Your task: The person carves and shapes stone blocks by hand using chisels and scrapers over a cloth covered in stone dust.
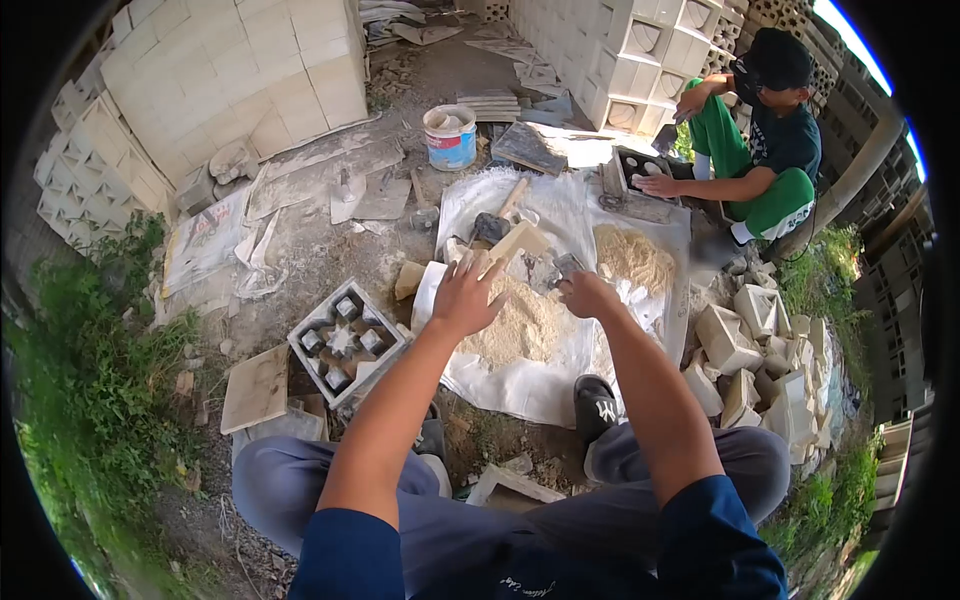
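My left hand (468,295) is spread over the left edge of a pile of tan sandy powder (520,325) on a white sheet (490,385). Its fingertips reach close to a pale rectangular block (520,241); whether they touch it I cannot tell. To the right, my right hand (590,294) is closed on a small flat grey tool (568,265), perhaps a trowel, just above the powder. Beyond the block lies a tool with a wooden handle (515,195) and a dark head (490,228).
A metal block mould (348,342) sits at left. A bucket (450,138) stands behind the sheet. Another powder pile (635,258) lies right. A person (775,150) crouches at another mould (640,190). Broken blocks (745,355) are heaped at right; stacked blocks (235,75) rise behind.
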`<action>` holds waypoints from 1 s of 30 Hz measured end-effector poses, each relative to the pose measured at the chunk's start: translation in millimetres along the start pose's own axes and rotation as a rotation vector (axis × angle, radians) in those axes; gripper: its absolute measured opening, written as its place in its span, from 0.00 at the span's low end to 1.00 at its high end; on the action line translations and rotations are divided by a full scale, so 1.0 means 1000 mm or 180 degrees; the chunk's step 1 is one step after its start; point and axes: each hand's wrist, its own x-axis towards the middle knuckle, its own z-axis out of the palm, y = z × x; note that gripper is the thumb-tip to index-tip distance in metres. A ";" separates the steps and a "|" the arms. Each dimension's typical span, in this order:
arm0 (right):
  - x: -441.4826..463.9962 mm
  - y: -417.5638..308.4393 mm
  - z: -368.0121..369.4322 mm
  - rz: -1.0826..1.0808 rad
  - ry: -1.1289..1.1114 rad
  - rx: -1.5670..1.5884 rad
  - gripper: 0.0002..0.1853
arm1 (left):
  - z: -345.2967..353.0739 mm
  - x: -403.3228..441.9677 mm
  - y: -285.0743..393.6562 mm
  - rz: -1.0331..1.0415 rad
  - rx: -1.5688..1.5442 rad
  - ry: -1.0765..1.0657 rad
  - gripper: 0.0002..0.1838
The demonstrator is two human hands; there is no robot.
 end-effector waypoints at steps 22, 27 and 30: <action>-0.028 0.039 0.151 0.1716 -0.0049 0.3117 0.22 | 0.241 -0.103 0.111 -0.6785 -0.4698 0.1745 0.45; -0.012 0.071 0.121 0.1354 -0.0015 0.3145 0.18 | 0.217 -0.112 0.086 -0.5772 -0.6867 0.1480 0.15; -0.019 0.066 0.092 0.1518 0.0305 0.3120 0.19 | 0.182 -0.093 0.089 -0.5621 -0.6816 0.1370 0.18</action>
